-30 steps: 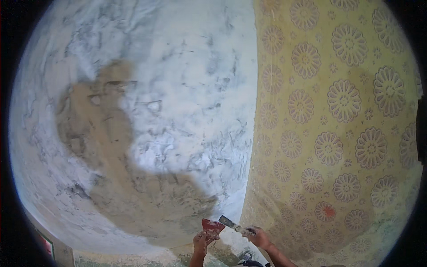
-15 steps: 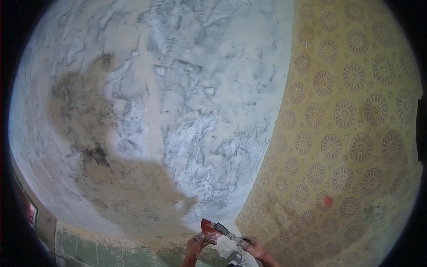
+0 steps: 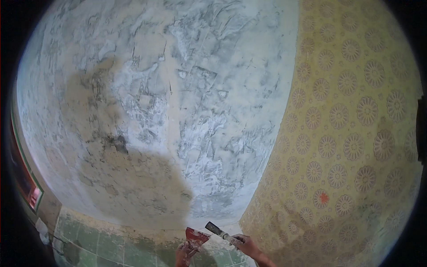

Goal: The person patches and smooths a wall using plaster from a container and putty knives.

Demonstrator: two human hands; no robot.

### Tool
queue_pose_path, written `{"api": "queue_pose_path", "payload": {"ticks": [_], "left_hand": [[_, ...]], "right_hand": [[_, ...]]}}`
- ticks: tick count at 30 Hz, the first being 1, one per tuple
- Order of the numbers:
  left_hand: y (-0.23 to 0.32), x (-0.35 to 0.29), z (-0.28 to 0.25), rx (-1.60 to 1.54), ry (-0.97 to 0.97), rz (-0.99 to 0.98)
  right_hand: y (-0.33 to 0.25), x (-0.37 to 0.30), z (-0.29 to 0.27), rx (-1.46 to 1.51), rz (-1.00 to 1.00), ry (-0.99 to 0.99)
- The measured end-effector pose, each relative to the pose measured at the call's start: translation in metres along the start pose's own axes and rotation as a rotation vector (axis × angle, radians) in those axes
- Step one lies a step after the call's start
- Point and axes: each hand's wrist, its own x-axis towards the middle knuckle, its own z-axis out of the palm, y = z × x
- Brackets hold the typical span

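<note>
Red spreader [image 3: 197, 237] and scraper [image 3: 217, 230]: gripping one in curled left hand [image 3: 183, 254], one in closed right hand [image 3: 245, 244], now parting them at bottom centre, apparently freeing both edges.

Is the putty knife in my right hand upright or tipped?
Tipped: the putty knife slants toward upper left from your right hand.

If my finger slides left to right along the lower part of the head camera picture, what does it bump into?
Green-edged thing, left hand, red scraper, putty knife, right hand, orange-red splotch.
</note>
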Motion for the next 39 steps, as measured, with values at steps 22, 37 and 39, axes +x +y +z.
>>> {"api": "queue_pose_path", "payload": {"ticks": [22, 37, 39], "left_hand": [[-0.099, -0.258, 0.173, 0.299, -0.144, 0.139], [-0.100, -0.336, 0.129, 0.268, -0.039, 0.223], [-0.094, -0.352, 0.109, 0.243, -0.065, 0.206]], "right_hand": [[0.109, -0.276, -0.066, 0.605, 0.084, 0.241], [0.093, -0.342, -0.022, 0.226, 0.086, 0.071], [0.096, -0.346, -0.004, 0.217, 0.072, 0.062]]}}
